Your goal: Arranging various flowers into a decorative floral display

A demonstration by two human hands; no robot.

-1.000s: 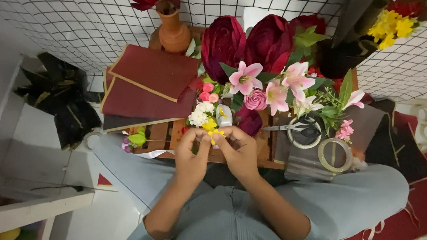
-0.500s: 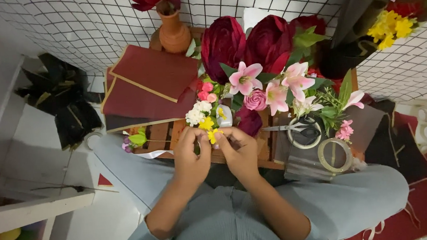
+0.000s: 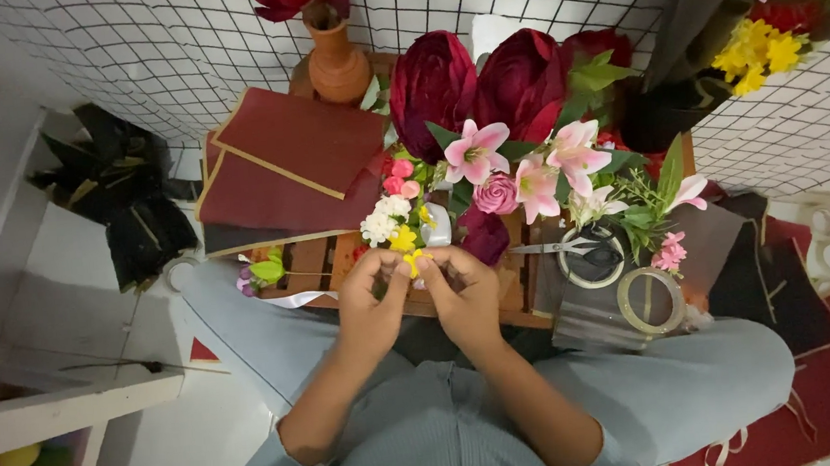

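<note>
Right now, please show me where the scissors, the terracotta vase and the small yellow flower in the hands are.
scissors (image 3: 557,248): head view, on the blades.
terracotta vase (image 3: 337,68): head view, on its round body.
small yellow flower (image 3: 411,261): head view, on petals between the fingertips.

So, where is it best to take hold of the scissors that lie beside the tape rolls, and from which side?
Probably by the dark handle loops, coming from above on the right. The scissors lie flat, blades pointing left toward the flowers, and the loops rest by the tape roll, away from the petals. The left hand and right hand are busy with a small yellow flower.
</note>
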